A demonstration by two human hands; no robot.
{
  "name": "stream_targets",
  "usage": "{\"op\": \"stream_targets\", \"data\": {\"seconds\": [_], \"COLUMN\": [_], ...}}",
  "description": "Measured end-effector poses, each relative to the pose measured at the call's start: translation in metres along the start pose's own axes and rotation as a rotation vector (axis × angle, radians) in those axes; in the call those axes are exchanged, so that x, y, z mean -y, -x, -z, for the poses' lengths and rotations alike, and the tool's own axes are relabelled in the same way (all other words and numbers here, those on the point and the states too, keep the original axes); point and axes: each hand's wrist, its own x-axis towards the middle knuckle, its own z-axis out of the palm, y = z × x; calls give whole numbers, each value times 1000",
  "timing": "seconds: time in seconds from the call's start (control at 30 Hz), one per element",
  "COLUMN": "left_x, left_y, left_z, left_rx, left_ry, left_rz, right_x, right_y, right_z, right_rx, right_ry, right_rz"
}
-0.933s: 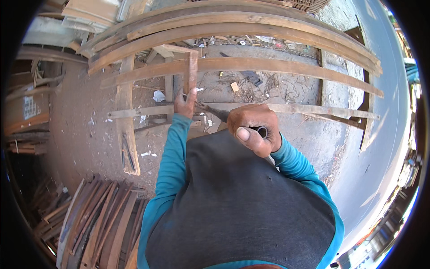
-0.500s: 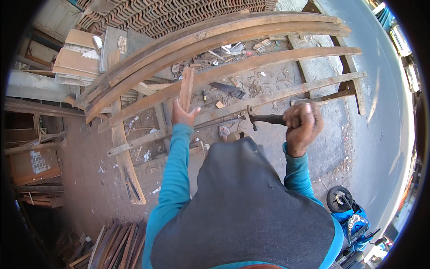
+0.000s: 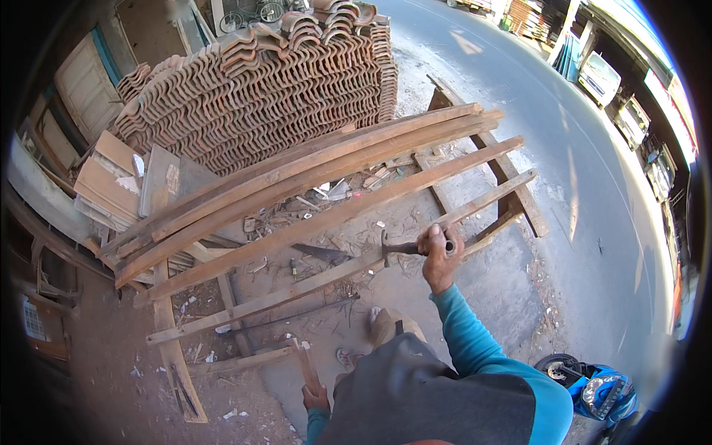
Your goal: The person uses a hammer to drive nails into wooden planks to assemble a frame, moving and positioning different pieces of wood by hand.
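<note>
terracotta roof tiles [image 3: 259, 111], stacked in tight wavy rows with several curved pieces loose on top, stand beside a grey road [image 3: 512, 81] that bends away in sunlight and shadow. a bicycle [image 3: 252, 15] shows behind the pile, near the frame's upper edge, while a pale panelled door [image 3: 87, 74] stands upright at left, above a heap of flat brown boards [image 3: 106, 187]. across the road, vehicles [image 3: 599, 78] line the far side near upright blue sheets [image 3: 569, 58]. at lower right, a motorcycle [image 3: 599, 394] with blue bodywork and a black front wheel [image 3: 558, 368] stands by the roadside
</note>
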Motion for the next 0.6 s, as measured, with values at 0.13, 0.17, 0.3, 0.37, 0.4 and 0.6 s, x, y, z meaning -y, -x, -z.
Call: {"op": "stream_targets", "data": {"seconds": [0.13,0.17,0.3,0.37,0.4,0.6], "left_x": [22,16,-27,-114,-158,-319], "left_y": [16,9,-25,-21,-16,23], "left_z": [-44,-50,-76,-83,-86,-120], "left_rx": [77,99,86,69,59,105], "left_ry": [-85,-86,-150,-24,58,108], "left_rz": [79,64,-302,-346,-374,-583], "right_x": [-5,-19,-38,-38,-27,-1], "right_y": [4,5,4,2,16,-41], "right_z": [15,25,58,83,93,133], "right_rx": [142,180,378,517,512,710], "right_ry": [116,123,168,157,149,191], "right_rz": [-25,-39,109,59,-1,-354]}}
